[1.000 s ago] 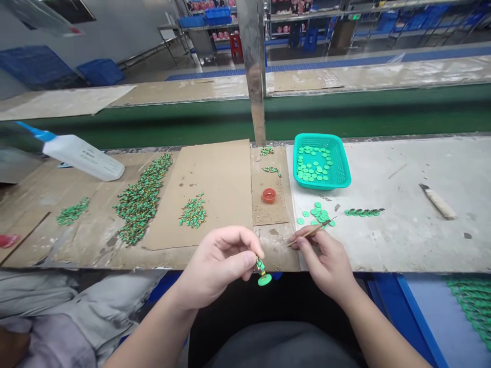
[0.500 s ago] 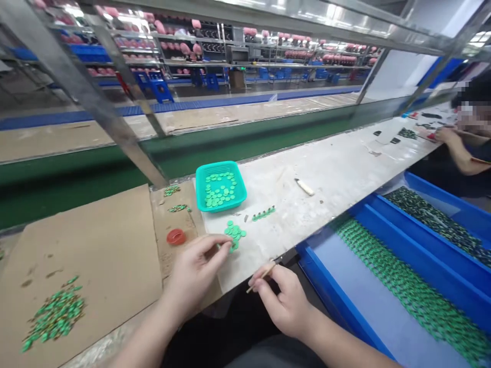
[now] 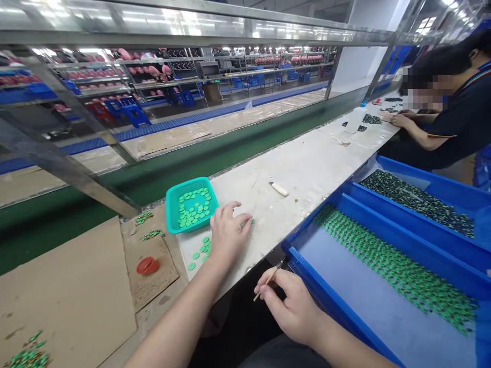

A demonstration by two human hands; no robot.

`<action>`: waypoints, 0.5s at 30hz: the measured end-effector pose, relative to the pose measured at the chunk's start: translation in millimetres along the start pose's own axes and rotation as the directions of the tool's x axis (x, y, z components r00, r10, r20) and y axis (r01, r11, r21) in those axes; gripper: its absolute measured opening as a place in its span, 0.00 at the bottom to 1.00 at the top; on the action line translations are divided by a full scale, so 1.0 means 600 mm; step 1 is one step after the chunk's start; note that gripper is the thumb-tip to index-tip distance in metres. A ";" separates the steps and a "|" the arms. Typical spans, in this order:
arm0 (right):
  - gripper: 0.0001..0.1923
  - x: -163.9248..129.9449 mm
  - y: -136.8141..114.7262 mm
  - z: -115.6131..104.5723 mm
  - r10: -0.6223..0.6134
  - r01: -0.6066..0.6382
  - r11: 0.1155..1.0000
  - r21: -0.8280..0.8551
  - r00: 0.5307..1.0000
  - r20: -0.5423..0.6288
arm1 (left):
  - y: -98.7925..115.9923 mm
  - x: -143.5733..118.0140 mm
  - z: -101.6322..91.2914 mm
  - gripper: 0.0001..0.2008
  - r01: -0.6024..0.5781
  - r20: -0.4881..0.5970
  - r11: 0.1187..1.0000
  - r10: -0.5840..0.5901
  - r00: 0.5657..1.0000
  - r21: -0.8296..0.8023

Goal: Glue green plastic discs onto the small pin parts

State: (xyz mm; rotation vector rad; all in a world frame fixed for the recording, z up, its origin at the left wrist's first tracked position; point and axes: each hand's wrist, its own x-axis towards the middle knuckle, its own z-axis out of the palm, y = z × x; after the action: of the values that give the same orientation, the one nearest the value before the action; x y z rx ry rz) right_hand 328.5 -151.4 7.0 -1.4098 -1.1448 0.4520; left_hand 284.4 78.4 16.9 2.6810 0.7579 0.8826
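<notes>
Green small parts (image 3: 28, 355) sit cut off at the bottom-left on cardboard (image 3: 69, 291), then red cap (image 3: 148, 265), teal basket (image 3: 191, 206) of green discs. Loose discs (image 3: 199, 250) lie on the white bench (image 3: 307, 168), just left of the left hand (image 3: 228, 232), which rests palm-down with fingers spread over a row of parts (image 3: 247, 222), mostly hidden. Right hand (image 3: 291, 306) pinches a thin stick (image 3: 268, 278) off the bench edge. Blue trays (image 3: 441, 255) of green pieces right. Another person (image 3: 441, 117) works far right; shelving behind.
</notes>
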 end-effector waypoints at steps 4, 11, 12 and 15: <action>0.06 0.004 0.001 -0.003 0.015 -0.016 1.000 0.016 1.000 0.015 | -0.003 -0.011 -0.032 0.10 0.035 -0.060 0.999 -0.038 0.997 -0.036; 0.30 -0.009 -0.001 -0.007 0.060 -0.060 0.998 0.006 0.998 0.029 | -0.104 -0.097 -0.215 0.23 0.330 -0.137 0.942 -0.336 0.932 -0.061; 0.31 -0.010 0.001 -0.005 0.061 -0.062 0.998 0.022 0.998 0.035 | -0.118 -0.118 -0.231 0.21 0.355 -0.070 0.934 -0.357 0.931 -0.046; 0.17 -0.006 0.008 0.013 0.042 -0.049 0.997 0.062 0.994 0.101 | -0.141 -0.178 -0.245 0.14 0.368 0.155 0.930 -0.366 0.918 0.019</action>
State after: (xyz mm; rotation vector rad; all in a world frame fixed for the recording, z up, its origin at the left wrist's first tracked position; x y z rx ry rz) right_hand 322.4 -149.4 -0.1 -1.3724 -1.1693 0.5921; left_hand 87.9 98.8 51.6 2.4399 1.1620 0.5730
